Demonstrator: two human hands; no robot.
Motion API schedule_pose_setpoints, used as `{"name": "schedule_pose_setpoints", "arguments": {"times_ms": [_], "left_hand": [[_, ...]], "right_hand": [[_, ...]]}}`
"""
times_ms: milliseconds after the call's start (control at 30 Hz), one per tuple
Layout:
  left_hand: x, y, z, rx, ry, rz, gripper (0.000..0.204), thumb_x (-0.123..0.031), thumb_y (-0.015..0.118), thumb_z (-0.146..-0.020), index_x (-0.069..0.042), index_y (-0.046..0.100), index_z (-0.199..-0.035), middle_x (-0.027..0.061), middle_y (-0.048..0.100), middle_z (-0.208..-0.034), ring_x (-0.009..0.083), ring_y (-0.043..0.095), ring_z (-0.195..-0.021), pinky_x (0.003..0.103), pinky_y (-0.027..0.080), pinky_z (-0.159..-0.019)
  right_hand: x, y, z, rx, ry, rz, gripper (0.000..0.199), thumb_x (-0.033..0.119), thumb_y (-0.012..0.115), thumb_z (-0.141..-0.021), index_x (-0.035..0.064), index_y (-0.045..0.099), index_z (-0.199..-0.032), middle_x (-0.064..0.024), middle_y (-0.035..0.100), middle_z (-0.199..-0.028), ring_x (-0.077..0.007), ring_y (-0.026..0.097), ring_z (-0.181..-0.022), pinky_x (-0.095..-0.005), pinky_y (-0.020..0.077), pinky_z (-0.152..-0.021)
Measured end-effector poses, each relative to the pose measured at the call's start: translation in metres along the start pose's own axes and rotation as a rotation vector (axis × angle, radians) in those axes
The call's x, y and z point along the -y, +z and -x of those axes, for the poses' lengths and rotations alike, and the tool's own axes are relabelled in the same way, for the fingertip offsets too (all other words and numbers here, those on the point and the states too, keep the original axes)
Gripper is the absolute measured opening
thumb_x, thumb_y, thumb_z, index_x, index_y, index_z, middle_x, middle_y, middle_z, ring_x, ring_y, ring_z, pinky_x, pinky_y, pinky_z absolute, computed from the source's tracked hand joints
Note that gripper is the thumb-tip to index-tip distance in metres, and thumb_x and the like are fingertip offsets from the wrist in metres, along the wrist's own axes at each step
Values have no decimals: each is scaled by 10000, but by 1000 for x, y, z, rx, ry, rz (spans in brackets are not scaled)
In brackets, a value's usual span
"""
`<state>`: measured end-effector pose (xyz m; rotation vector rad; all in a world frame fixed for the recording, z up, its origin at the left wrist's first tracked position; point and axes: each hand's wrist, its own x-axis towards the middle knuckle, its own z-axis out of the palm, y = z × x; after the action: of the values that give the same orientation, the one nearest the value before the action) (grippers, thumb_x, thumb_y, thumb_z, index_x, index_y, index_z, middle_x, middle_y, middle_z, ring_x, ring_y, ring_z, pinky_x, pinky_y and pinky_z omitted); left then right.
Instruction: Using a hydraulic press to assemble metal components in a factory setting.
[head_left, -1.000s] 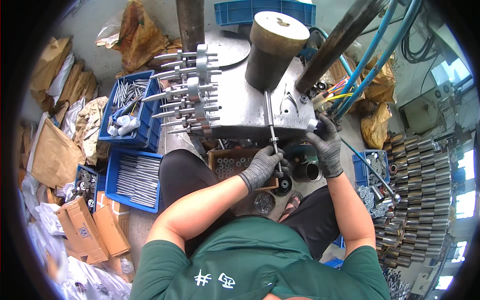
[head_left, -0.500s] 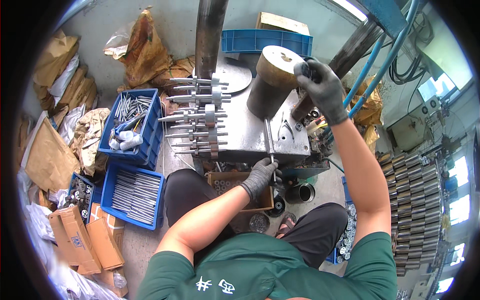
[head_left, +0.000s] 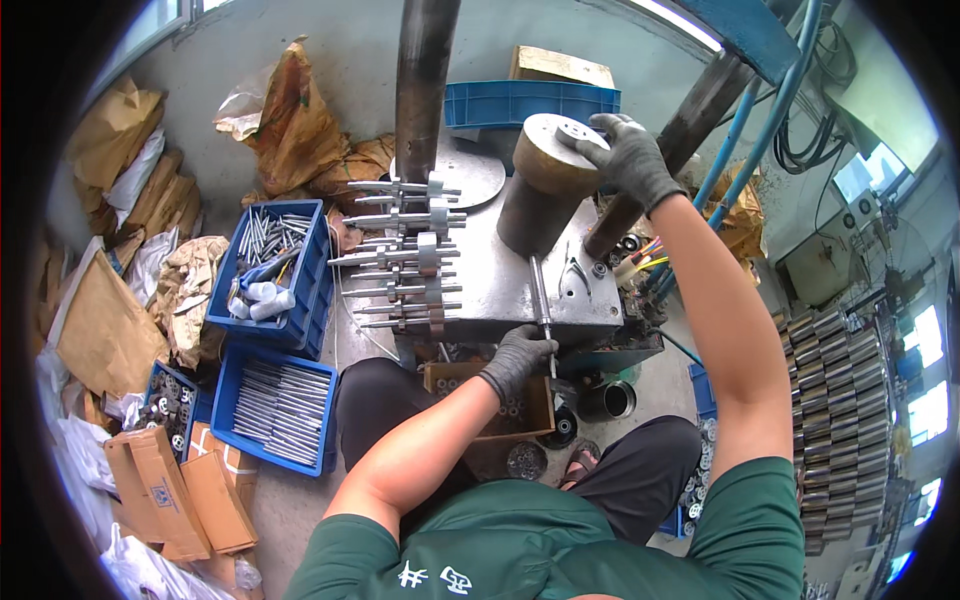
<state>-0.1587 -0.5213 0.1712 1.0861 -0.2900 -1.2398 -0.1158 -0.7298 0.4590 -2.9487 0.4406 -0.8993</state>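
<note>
My gloved left hand point(head_left: 520, 362) is closed round the near end of a slim steel shaft point(head_left: 541, 298). The shaft slants over the front of a metal machine block point(head_left: 480, 262), its far end at the foot of a thick dark cylinder point(head_left: 542, 215). A small round metal disc point(head_left: 577, 131) lies on the cylinder's pale top. Around the disc's right side, my gloved right hand point(head_left: 632, 162) has its thumb and fingers, gripping its edge. On the block, right of the shaft, are pliers point(head_left: 574, 280).
Stepped shafts with collars point(head_left: 408, 260) line the block's left side. Blue crates point(head_left: 275, 408) of metal rods stand to the left. A dark post point(head_left: 424, 95) rises behind the block; a slanted bar point(head_left: 690, 125) and blue hoses point(head_left: 742, 172) are beside my right arm.
My right hand has tipped forward over the cylinder top, where the disc now lies. The left hand keeps its hold on the shaft. The whole view has shifted slightly.
</note>
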Motion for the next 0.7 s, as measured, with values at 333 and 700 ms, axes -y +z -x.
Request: {"name": "schedule_pose_setpoints", "arguments": {"times_ms": [333,700], "left_hand": [[-12,5,9,45,51,-95,340,-30,743,-856,31,594,-1156,120,674,-938,223,697,-770,343,613,-730],[-82,43,51,-109,866,-572,701,97,617,-909,-78,303,-1511,35,550,-964,136,589,-878,279,577,-758]], "right_hand": [[-28,-157,217,500,-239,339,218,265,664,-859,104,695,-1002,-115,675,-952,-292,644,-1023,-506,332,-1123],[-60,-206,357,482,130,373,251,205,668,-810,118,696,-1043,-108,680,-1114,-299,606,-1123,-510,340,-1104]]}}
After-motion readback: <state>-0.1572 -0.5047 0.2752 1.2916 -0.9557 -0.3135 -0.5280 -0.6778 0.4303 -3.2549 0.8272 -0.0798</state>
